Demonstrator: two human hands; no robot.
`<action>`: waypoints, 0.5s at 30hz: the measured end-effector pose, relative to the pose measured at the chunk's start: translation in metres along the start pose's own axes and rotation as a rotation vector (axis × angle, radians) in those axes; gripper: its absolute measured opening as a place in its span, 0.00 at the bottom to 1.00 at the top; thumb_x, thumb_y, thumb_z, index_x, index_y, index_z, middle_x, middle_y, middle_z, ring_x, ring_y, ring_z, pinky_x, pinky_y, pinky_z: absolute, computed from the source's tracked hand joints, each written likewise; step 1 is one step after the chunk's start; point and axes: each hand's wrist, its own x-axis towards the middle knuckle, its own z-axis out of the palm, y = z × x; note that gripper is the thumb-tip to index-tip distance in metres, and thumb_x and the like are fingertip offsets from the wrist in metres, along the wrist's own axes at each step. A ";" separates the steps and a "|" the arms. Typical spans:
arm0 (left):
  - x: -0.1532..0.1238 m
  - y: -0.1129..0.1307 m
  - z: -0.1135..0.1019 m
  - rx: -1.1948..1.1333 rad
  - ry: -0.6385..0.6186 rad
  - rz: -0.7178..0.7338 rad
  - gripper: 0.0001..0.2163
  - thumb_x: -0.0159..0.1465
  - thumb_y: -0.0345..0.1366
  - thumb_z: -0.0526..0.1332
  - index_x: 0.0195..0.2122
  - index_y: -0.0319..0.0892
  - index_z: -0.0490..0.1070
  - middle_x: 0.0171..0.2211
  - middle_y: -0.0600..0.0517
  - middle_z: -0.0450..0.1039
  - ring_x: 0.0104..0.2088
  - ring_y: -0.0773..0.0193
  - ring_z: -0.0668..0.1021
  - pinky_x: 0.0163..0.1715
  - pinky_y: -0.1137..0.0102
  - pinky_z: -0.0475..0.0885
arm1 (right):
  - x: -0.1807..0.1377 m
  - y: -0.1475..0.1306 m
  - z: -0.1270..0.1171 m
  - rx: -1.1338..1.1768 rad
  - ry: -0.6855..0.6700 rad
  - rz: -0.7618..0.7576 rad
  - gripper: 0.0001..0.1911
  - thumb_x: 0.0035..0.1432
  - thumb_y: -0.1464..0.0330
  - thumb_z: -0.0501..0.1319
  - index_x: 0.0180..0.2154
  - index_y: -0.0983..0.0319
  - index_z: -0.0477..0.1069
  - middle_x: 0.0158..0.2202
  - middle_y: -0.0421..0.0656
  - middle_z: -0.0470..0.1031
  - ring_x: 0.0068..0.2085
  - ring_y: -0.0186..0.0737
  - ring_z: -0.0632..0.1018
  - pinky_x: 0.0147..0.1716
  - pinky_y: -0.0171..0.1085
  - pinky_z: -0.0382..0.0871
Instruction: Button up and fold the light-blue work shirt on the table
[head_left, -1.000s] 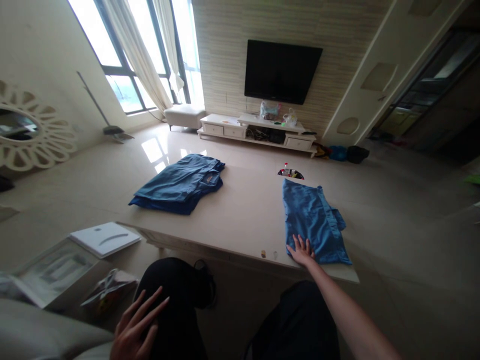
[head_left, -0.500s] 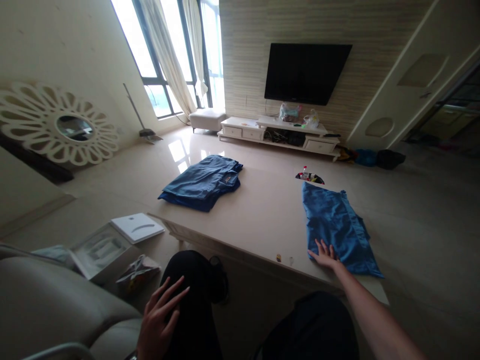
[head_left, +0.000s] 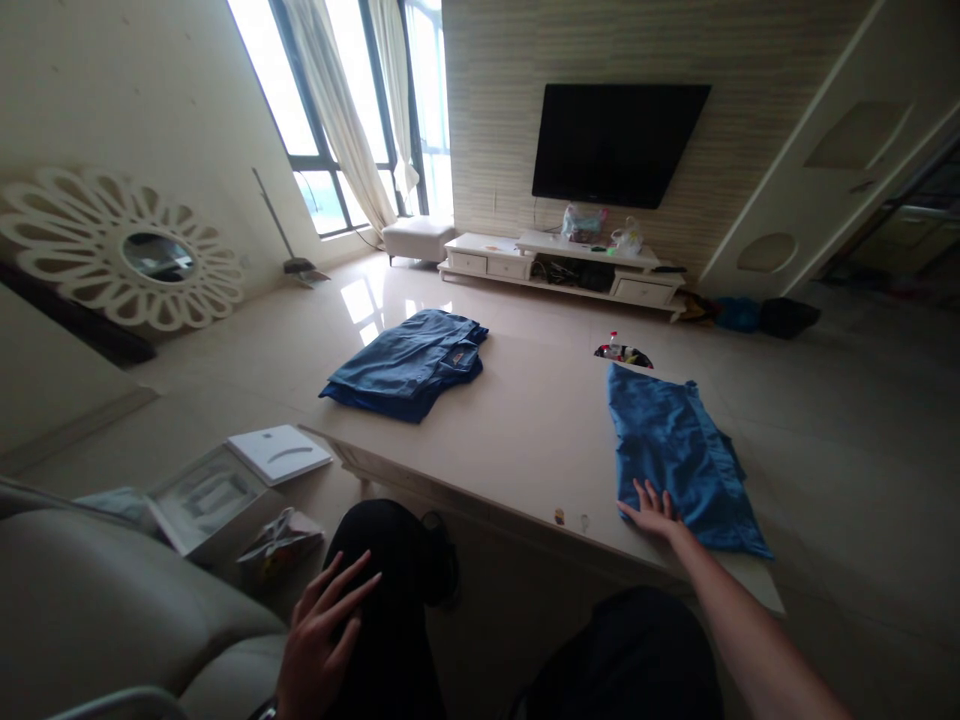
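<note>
Pale table [head_left: 517, 440] bearing folded blue garments [head_left: 671, 440]; television [head_left: 619, 145] beyond.

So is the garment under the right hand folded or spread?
Folded: the blue garment lies compact, another layer showing past its right edge.

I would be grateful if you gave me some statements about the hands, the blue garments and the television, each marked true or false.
1. The right hand touches the near part of the folded blue garment. True.
2. The left hand grips the other blue clothes. False: it lies on the left knee, fingers spread.
3. The blue clothes pile lies apart from the garment under the right hand. True.
4. The television shows a bright picture. False: its screen is dark.
</note>
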 end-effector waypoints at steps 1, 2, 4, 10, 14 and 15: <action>0.000 0.001 0.000 -0.001 0.001 -0.004 0.18 0.69 0.40 0.55 0.57 0.57 0.78 0.65 0.56 0.71 0.70 0.49 0.63 0.66 0.47 0.64 | 0.000 0.000 0.000 -0.001 0.000 0.001 0.53 0.55 0.35 0.46 0.75 0.49 0.39 0.78 0.39 0.26 0.76 0.63 0.33 0.71 0.65 0.38; 0.000 0.002 0.000 -0.003 0.003 -0.010 0.18 0.70 0.40 0.54 0.57 0.57 0.78 0.65 0.56 0.71 0.70 0.49 0.63 0.66 0.47 0.64 | -0.001 -0.001 0.000 -0.004 -0.003 0.004 0.53 0.55 0.35 0.46 0.75 0.49 0.38 0.78 0.38 0.25 0.76 0.63 0.32 0.72 0.65 0.38; 0.001 0.004 -0.001 -0.008 0.009 -0.014 0.18 0.70 0.40 0.54 0.57 0.57 0.78 0.65 0.56 0.71 0.70 0.49 0.64 0.66 0.47 0.64 | -0.002 -0.003 -0.002 -0.012 -0.021 0.013 0.53 0.56 0.35 0.45 0.75 0.49 0.37 0.78 0.37 0.24 0.76 0.62 0.31 0.71 0.65 0.39; 0.000 -0.006 0.001 0.004 0.010 0.018 0.18 0.69 0.41 0.56 0.57 0.58 0.77 0.64 0.56 0.71 0.70 0.49 0.65 0.65 0.48 0.65 | -0.016 -0.013 -0.007 -0.069 0.002 0.032 0.48 0.61 0.38 0.42 0.76 0.49 0.35 0.78 0.35 0.24 0.76 0.59 0.33 0.71 0.63 0.41; -0.001 -0.016 0.005 0.040 0.002 0.061 0.19 0.68 0.40 0.56 0.58 0.58 0.77 0.65 0.56 0.70 0.70 0.49 0.64 0.65 0.48 0.65 | -0.041 -0.035 -0.017 -0.122 0.092 0.016 0.41 0.66 0.47 0.42 0.75 0.54 0.42 0.78 0.40 0.33 0.76 0.60 0.36 0.71 0.64 0.40; -0.001 -0.016 0.005 0.045 0.000 0.058 0.19 0.68 0.40 0.56 0.58 0.58 0.77 0.65 0.56 0.70 0.70 0.49 0.64 0.65 0.48 0.65 | -0.052 -0.045 -0.021 -0.114 0.153 -0.017 0.38 0.67 0.52 0.43 0.75 0.54 0.46 0.78 0.41 0.36 0.76 0.60 0.37 0.70 0.65 0.39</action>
